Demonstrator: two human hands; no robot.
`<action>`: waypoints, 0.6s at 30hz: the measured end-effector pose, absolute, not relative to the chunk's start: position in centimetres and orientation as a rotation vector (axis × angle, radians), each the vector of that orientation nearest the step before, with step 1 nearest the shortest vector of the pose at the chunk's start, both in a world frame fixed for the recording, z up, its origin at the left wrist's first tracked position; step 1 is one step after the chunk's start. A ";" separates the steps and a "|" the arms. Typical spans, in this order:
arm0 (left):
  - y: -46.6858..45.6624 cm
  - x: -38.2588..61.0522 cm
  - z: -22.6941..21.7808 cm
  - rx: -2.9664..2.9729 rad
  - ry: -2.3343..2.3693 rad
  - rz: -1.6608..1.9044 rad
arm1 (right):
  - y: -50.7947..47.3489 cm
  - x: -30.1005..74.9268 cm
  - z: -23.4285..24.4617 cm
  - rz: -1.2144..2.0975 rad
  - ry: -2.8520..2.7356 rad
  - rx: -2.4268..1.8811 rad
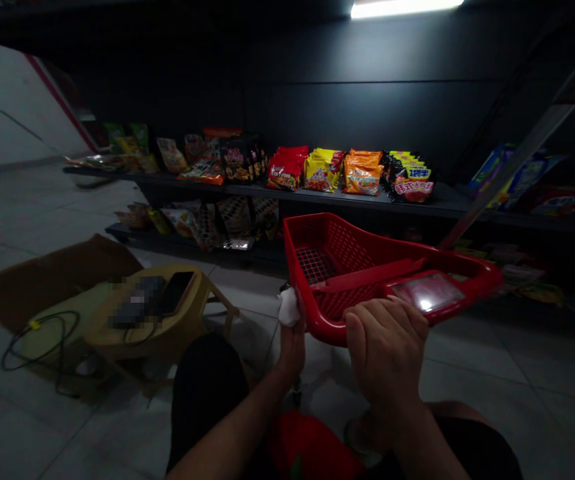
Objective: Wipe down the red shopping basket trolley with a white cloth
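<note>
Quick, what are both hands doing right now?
Left hand: closed on a crumpled white cloth.
Right hand: closed on the rim of a red plastic mesh basket.

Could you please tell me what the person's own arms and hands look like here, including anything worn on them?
The left forearm and right forearm are bare, with no sleeve in view. The left hand and right hand wear no gloves, and no watch, band or ring shows on either.
</note>
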State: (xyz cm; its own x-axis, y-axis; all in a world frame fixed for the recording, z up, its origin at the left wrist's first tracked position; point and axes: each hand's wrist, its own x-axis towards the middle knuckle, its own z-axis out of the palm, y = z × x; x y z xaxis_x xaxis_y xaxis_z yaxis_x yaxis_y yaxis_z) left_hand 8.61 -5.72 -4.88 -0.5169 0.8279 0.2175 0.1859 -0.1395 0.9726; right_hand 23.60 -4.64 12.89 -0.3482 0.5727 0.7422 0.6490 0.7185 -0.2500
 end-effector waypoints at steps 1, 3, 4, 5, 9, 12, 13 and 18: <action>-5.8 8.5 -5.5 1.086 1.650 1.685 | -4.6 23.4 12.9 -0.122 -2.057 -0.941; -5.8 8.4 -5.7 0.963 1.635 1.697 | -4.8 22.9 13.0 -0.117 -2.077 -0.946; -5.8 8.4 -5.4 0.948 1.622 1.691 | -5.0 22.9 13.1 -0.099 -2.083 -0.929; -5.9 8.5 -4.7 0.954 1.613 1.701 | -5.3 23.0 13.2 -0.073 -2.091 -0.895; -7.0 8.6 -0.4 1.170 1.574 1.880 | -5.1 26.7 14.2 0.010 -2.101 -0.683; -8.7 8.5 3.3 1.487 1.474 2.032 | -1.4 32.1 14.8 -0.129 -1.882 -0.800; -9.2 8.4 4.3 1.616 1.428 2.031 | 0.6 34.0 14.8 -0.207 -1.817 -0.860; -9.8 8.2 7.6 2.325 1.249 1.686 | 9.5 40.6 12.9 -0.133 -1.996 -1.114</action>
State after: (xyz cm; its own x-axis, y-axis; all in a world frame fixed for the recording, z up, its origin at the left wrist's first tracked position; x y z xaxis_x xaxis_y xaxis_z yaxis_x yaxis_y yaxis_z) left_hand 8.24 -9.78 7.65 0.1022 0.5975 0.7953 0.5865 -0.6820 0.4370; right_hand 40.61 9.47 12.86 -0.2657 0.6600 0.7027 0.7473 0.6015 -0.2825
